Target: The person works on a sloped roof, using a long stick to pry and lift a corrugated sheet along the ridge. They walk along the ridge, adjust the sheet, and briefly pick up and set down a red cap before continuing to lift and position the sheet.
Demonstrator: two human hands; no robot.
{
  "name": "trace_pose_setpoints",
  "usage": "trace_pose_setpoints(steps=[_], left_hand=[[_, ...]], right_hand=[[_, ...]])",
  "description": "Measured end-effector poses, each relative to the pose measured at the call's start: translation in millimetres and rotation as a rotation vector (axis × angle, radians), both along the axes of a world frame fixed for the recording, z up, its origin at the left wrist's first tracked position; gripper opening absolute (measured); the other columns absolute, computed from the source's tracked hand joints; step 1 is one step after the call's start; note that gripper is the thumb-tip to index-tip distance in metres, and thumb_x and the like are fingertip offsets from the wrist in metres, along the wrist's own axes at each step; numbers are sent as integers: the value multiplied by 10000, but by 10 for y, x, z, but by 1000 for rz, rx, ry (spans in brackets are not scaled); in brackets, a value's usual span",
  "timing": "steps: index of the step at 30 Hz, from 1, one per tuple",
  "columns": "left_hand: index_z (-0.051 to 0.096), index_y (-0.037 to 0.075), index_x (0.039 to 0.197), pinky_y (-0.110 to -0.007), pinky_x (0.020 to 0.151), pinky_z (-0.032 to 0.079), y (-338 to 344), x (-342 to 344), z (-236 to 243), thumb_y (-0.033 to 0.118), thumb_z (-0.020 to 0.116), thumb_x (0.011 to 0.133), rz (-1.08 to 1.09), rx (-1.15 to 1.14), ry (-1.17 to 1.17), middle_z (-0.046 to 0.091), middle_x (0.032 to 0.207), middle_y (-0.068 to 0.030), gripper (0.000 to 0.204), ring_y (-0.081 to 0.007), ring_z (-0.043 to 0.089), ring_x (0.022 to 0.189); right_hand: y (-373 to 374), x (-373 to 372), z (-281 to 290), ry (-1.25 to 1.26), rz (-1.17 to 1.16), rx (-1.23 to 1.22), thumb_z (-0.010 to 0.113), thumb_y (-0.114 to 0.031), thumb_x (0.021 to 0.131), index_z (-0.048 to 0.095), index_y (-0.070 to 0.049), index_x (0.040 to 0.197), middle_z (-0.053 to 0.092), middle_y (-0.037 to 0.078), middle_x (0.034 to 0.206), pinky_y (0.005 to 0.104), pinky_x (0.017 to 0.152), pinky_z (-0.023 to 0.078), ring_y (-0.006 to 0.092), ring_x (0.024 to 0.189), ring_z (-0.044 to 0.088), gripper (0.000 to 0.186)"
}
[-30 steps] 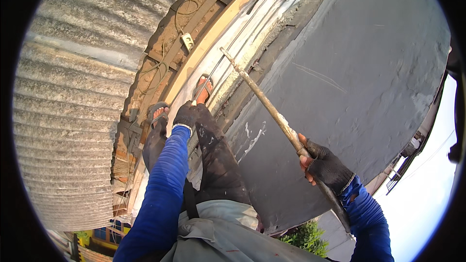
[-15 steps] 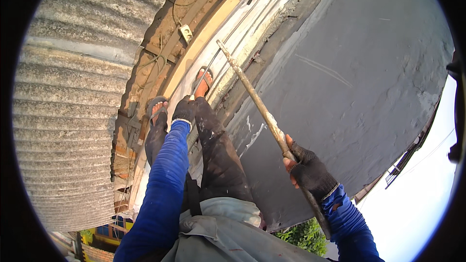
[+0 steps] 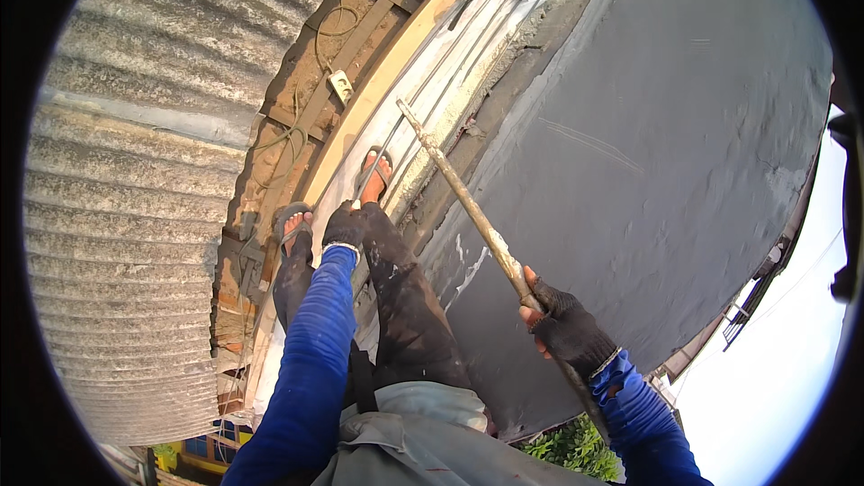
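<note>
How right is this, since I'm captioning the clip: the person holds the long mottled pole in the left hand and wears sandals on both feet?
One thing is off: the hand. The head view shows the pole in the person's right hand, not the left. The sandals on both feet are right.

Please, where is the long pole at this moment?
In the head view, the long pole slants from upper middle toward lower right, gripped by the right hand, in front of the grey surface.
</note>
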State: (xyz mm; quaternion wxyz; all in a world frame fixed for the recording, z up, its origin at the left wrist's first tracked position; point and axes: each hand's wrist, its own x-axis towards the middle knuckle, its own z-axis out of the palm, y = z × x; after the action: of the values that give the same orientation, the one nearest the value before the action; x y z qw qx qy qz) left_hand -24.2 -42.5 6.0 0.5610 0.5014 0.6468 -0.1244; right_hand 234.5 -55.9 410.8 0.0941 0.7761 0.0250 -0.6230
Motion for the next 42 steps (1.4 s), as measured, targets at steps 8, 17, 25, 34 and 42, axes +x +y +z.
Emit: trace_pose_setpoints(steps=[8, 17, 25, 34, 42], left_hand=[[627, -45, 1119, -384, 789, 489, 16, 37, 55, 240, 605, 849, 84, -88, -141, 670, 933, -260, 394, -349, 660, 886], [592, 35, 1254, -445, 921, 497, -112, 186, -69, 358, 580, 898, -153, -134, -75, 650, 1136, -271, 480, -398, 632, 1082], [566, 19, 1240, -432, 934, 491, -237, 185, -536, 405, 630, 876, -367, -298, -145, 638, 1187, -241, 534, -377, 629, 1091], [408, 76, 1472, -417, 1061, 425, -86, 132, -449, 470, 634, 854, -334, -388, -80, 525, 1368, -297, 767, -395, 535, 1269], [582, 61, 1307, -419, 953, 479, 665, -747, 708, 377, 611, 831, -212, -63, 62, 633, 1202, -286, 573, -401, 616, 1126]], right_hand=[[33, 358, 45, 34, 51, 10, 618, -198, 964, 232, -173, 1570, 538, 20, 767, 261, 489, 499, 80, 520, 526, 718], [212, 673, 152, -28, -21, 156, 670, -116, 919, 268, -56, 1536, 552, 44, 781, 266, 482, 498, 88, 524, 546, 739], [-98, 228, 176, -248, -344, 317, 685, -61, 882, 296, -57, 1523, 562, 58, 772, 284, 493, 511, 137, 550, 581, 750], [-469, -52, 268, -216, -714, 271, 620, -4, 892, 309, -46, 1495, 540, 62, 747, 308, 483, 480, 158, 491, 523, 680], [-916, -228, 682, -65, -793, 353, 657, 38, 871, 301, -121, 1524, 549, 82, 776, 313, 466, 504, 174, 536, 572, 760]])
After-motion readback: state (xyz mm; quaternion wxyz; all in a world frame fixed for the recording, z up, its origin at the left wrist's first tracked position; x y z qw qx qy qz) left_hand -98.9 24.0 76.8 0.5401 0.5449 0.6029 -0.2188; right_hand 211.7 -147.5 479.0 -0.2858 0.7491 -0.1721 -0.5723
